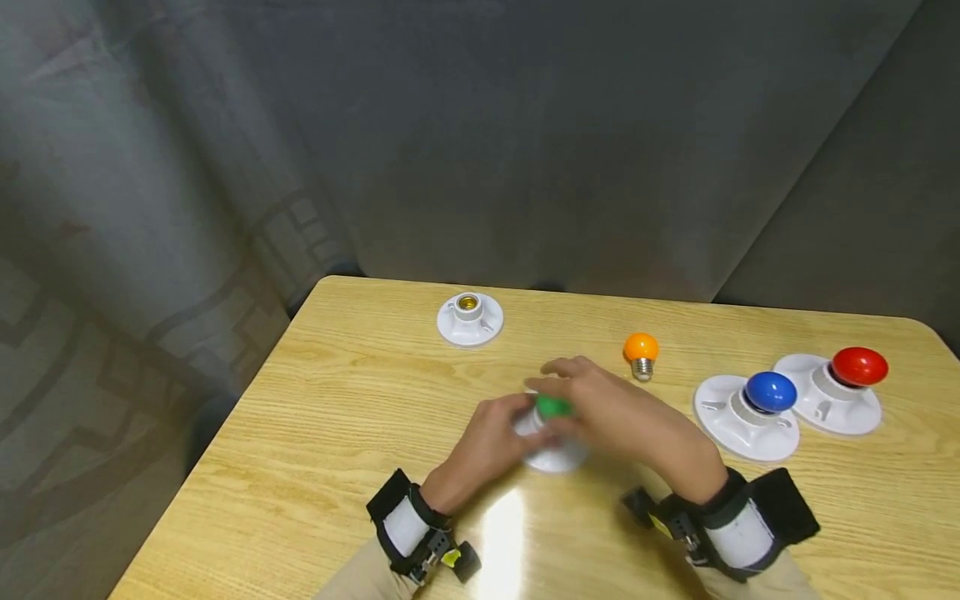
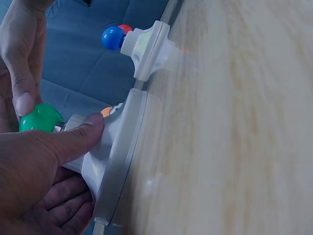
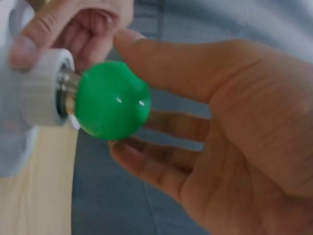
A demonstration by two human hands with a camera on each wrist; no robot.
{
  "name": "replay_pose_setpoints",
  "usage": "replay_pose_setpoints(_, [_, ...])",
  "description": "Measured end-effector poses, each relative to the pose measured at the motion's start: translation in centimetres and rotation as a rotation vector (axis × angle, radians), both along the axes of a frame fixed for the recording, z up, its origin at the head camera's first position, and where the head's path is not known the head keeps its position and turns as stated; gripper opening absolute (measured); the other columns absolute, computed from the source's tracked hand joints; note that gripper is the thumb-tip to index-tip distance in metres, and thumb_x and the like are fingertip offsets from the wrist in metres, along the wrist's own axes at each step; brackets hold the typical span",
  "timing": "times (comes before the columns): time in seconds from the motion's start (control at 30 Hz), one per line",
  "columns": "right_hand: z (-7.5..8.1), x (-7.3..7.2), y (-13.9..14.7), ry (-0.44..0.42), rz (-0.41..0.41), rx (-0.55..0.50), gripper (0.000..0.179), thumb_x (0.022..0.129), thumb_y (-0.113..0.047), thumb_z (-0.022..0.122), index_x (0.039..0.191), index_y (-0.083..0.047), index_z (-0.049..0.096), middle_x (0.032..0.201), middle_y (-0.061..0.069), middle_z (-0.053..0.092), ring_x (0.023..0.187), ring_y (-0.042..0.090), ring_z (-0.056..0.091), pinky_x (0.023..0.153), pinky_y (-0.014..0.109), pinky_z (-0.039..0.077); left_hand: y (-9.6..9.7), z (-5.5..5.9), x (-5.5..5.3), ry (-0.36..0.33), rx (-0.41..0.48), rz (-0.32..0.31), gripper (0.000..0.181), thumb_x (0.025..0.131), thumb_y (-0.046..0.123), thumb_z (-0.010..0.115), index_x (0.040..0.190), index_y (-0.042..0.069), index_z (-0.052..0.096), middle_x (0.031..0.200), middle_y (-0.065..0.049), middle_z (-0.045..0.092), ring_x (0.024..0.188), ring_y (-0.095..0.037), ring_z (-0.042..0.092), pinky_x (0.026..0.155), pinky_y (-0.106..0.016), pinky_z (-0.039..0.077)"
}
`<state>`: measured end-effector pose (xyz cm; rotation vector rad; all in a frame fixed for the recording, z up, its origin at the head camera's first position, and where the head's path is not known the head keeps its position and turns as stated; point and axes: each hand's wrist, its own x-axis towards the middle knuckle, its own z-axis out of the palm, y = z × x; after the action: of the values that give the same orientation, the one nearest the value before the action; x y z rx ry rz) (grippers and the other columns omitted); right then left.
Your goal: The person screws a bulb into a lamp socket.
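A round green light bulb (image 1: 552, 406) stands in the mouth of a white lamp socket (image 1: 558, 460) at mid-table. Part of its metal screw base shows between the green globe (image 3: 111, 100) and the socket collar (image 3: 44, 93) in the right wrist view. My left hand (image 1: 487, 440) grips the socket from the left, its thumb (image 2: 80, 139) lying along the collar and flange. From the right, my right hand (image 1: 611, 408) holds the bulb, thumb on one side and fingertips (image 3: 128, 152) at the other.
An orange bulb (image 1: 641, 348) lies loose beyond my right hand. At the right, a blue bulb (image 1: 770, 392) and a red bulb (image 1: 859, 367) sit in white sockets placed close together. One bulbless socket (image 1: 470, 320) stands near the table's back edge, before a grey curtain (image 1: 525, 150).
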<state>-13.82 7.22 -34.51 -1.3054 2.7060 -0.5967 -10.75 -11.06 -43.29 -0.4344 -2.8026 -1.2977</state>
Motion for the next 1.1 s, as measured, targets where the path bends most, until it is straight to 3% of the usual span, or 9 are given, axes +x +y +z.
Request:
replay_pose_setpoints(0.07, [0.23, -0.01, 0.29, -0.003, 0.008, -0.021, 0.041, 0.086, -0.015, 0.073, 0.126, -0.012, 0.065, 0.133, 0.018, 0.059, 0.119, 0.035, 0.057, 0.093, 0.047, 0.054, 0.00, -0.05, 0.00, -0.004, 0.005, -0.006, 0.039, 0.081, 0.032, 0.078, 0.113, 0.013, 0.069, 0.104, -0.005, 0.074, 0.090, -0.012, 0.069, 0.075, -0.018, 0.053])
replay_pose_setpoints(0.3, [-0.04, -0.50, 0.32, 0.035, 0.079, -0.071, 0.030, 0.082, 0.000, 0.072, 0.111, -0.008, 0.072, 0.115, 0.008, 0.069, 0.104, 0.025, 0.065, 0.087, 0.038, 0.057, -0.05, -0.13, 0.02, -0.013, 0.010, -0.002, 0.047, 0.078, 0.033, 0.080, 0.119, 0.014, 0.067, 0.105, -0.004, 0.074, 0.091, -0.013, 0.068, 0.077, -0.018, 0.052])
replay_pose_setpoints(0.5, [-0.17, -0.51, 0.18, 0.030, 0.083, -0.067, 0.031, 0.081, 0.002, 0.072, 0.109, -0.011, 0.074, 0.114, 0.007, 0.069, 0.104, 0.024, 0.063, 0.085, 0.036, 0.057, -0.02, -0.03, -0.01, -0.013, 0.007, 0.000, 0.053, 0.079, 0.033, 0.080, 0.127, 0.017, 0.064, 0.104, -0.004, 0.074, 0.089, -0.012, 0.068, 0.073, -0.018, 0.052])
replay_pose_setpoints(0.77, [-0.09, -0.41, 0.09, 0.045, 0.081, -0.077, 0.029, 0.080, 0.002, 0.073, 0.106, -0.010, 0.074, 0.111, 0.003, 0.070, 0.100, 0.020, 0.062, 0.084, 0.034, 0.056, 0.04, 0.07, 0.02, -0.021, 0.005, 0.009, 0.049, 0.079, 0.034, 0.079, 0.123, 0.016, 0.067, 0.102, -0.004, 0.074, 0.085, -0.010, 0.066, 0.071, -0.018, 0.052])
replay_pose_setpoints(0.9, [-0.11, -0.44, -0.03, 0.026, 0.095, -0.088, 0.028, 0.080, 0.004, 0.072, 0.105, -0.008, 0.074, 0.111, 0.006, 0.070, 0.101, 0.022, 0.064, 0.085, 0.035, 0.057, 0.07, 0.06, 0.04, -0.008, -0.003, 0.012, 0.049, 0.079, 0.035, 0.080, 0.122, 0.016, 0.067, 0.103, -0.003, 0.074, 0.086, -0.010, 0.067, 0.072, -0.018, 0.052])
replay_pose_setpoints(1.1, [-0.26, -0.56, -0.13, -0.030, 0.113, -0.116, 0.026, 0.081, 0.003, 0.073, 0.104, -0.008, 0.074, 0.105, 0.007, 0.069, 0.093, 0.018, 0.067, 0.077, 0.027, 0.058, 0.07, 0.05, 0.12, 0.003, -0.005, 0.006, 0.049, 0.079, 0.034, 0.080, 0.123, 0.015, 0.067, 0.105, -0.005, 0.074, 0.088, -0.012, 0.068, 0.073, -0.017, 0.052])
